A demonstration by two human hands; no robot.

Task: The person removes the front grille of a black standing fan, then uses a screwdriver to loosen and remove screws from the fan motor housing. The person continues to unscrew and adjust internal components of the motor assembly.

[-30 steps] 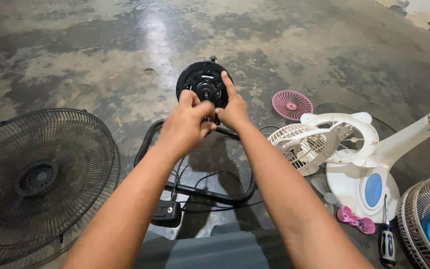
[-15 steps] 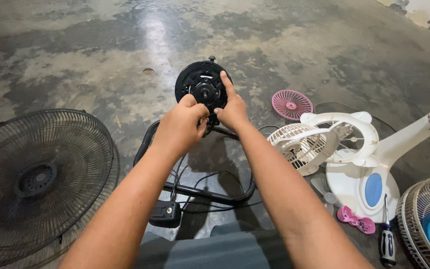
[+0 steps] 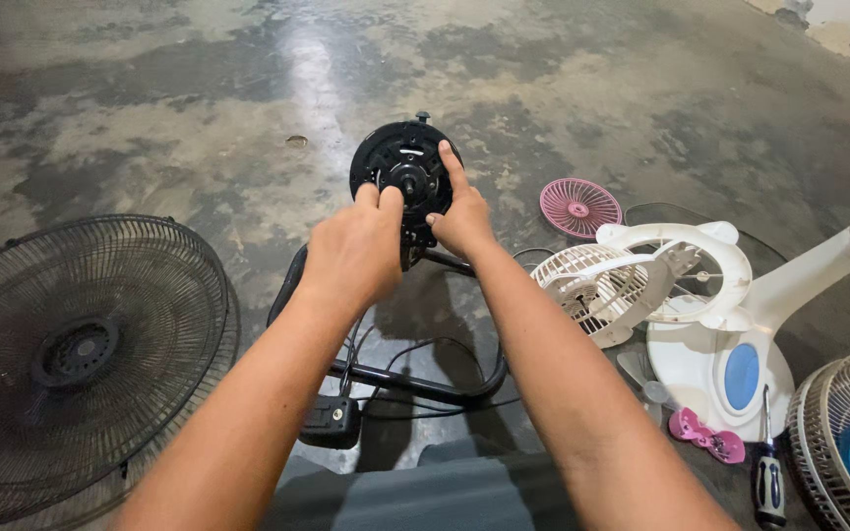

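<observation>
Centre of scene, far from camera: round black plastic fan motor housing [image 3: 403, 169], face toward the camera, on a black tubular floor stand [image 3: 415, 379] with a looped base.
Left hand [image 3: 354, 251]: fingers curled against the housing's lower edge — fingertips hidden, so exact hold unclear.
Right hand [image 3: 461, 214]: index finger stretched up the housing's right face, remaining fingers bent at the hub.
Near, under forearms: black cord and black switch box [image 3: 329, 421] on the grey concrete floor [image 3: 199, 108].
Left: large dark round wire fan guard [image 3: 76, 344], lying flat.
Right: small pink round grille [image 3: 579, 207]; white plastic fan [image 3: 681, 295] lying on its side — pink blade piece [image 3: 706, 437] and screwdriver [image 3: 767, 480] just beside its base.
</observation>
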